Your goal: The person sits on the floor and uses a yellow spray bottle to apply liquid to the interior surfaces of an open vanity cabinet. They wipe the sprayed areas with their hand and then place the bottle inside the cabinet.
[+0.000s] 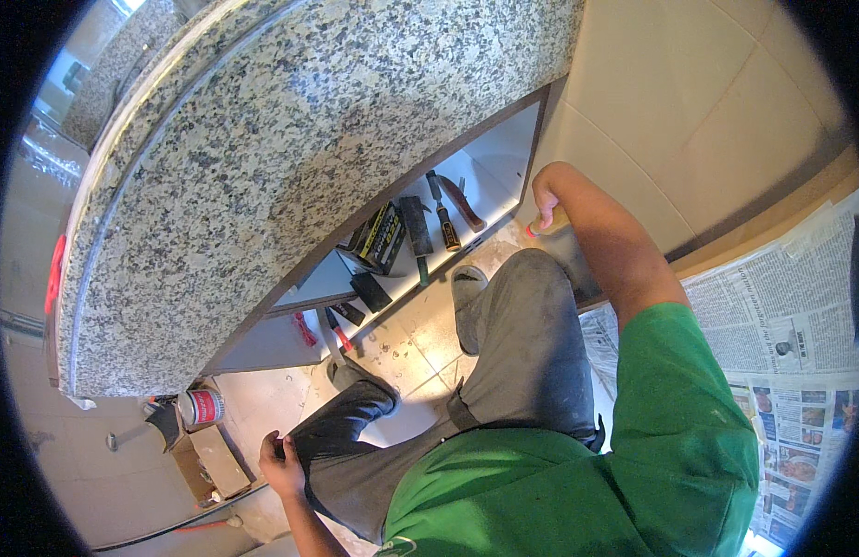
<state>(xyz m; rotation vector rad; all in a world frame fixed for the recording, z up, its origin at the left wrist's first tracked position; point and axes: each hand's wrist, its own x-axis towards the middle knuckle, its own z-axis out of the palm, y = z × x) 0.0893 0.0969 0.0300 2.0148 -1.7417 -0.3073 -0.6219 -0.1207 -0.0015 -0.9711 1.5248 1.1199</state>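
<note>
My right hand (548, 193) is out to the right beside the open cabinet, bent at the wrist. Its fingers close on a tan-handled tool (557, 220) with a red part; its working end cannot be made out. My left hand (283, 467) hangs by my left thigh, fingers apart and slightly curled, with nothing visible in it. In the cabinet (506, 148) lie a chisel (447, 228) with a black and yellow handle, a curved brown-handled tool (462, 203), a dark flat-bladed tool (416, 226) and a black and yellow box (381, 238).
A granite countertop (290, 139) overhangs the cabinet. Red-handled tool (338, 330) and black block (370, 291) lie near its lower edge. A can (201, 408) and an open cardboard box (220, 461) stand at left. Newspaper (782, 306) covers a surface at right.
</note>
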